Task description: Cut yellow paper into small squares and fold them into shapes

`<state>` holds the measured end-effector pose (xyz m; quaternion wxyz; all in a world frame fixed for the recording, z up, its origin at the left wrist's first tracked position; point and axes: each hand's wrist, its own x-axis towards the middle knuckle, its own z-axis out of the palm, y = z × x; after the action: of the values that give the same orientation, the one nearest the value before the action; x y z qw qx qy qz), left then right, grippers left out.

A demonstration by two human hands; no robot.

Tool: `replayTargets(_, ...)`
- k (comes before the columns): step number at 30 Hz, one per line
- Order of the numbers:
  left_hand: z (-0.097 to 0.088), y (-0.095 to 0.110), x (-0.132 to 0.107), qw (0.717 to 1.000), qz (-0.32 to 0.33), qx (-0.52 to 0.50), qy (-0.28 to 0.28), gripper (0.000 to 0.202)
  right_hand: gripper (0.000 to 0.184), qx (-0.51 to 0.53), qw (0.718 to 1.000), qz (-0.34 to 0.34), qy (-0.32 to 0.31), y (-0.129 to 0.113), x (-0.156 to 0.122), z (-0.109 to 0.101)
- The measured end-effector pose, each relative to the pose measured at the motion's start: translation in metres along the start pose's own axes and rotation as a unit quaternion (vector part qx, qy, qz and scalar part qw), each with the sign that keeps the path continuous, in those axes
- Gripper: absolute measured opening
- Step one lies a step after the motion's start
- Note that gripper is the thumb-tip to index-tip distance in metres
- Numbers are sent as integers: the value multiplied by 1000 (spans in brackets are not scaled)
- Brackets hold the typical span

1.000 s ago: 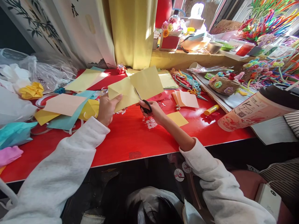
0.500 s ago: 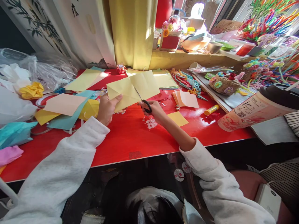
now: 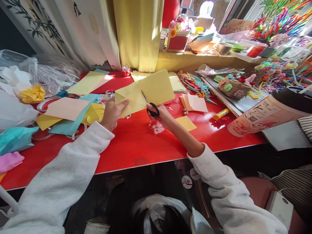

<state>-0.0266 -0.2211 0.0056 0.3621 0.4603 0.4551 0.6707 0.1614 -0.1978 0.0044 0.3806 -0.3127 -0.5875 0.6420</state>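
My left hand (image 3: 114,112) pinches the lower left corner of a pale yellow sheet of paper (image 3: 156,86), thumb on top. The sheet is held tilted above the table and shows a fold or cut line across its middle. In my right hand (image 3: 163,116) is a pair of scissors (image 3: 153,110) with black handles, fingers in the loops. The blades lie against the lower middle of the sheet, pointing up and left; whether they are cutting into it is hard to tell. White scraps (image 3: 158,128) lie on the table below my right hand.
The red table (image 3: 126,152) carries coloured paper (image 3: 68,109) at left and pink sheets (image 3: 195,103), a yellow square (image 3: 186,123) and a glue stick (image 3: 221,114) at right. A large cup (image 3: 265,112) leans near the right edge. Plastic bags (image 3: 56,74) crowd the far left.
The sheet's right part has swung up and to the right, and its outline looks flatter. The scissors' handles have spread a little. My left hand has barely moved.
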Motion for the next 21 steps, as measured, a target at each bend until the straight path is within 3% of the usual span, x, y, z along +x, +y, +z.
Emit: replayTargets(21, 1, 5, -6, 999, -20, 10, -43, 35, 43, -3, 1000, 3, 28, -1, 0, 1)
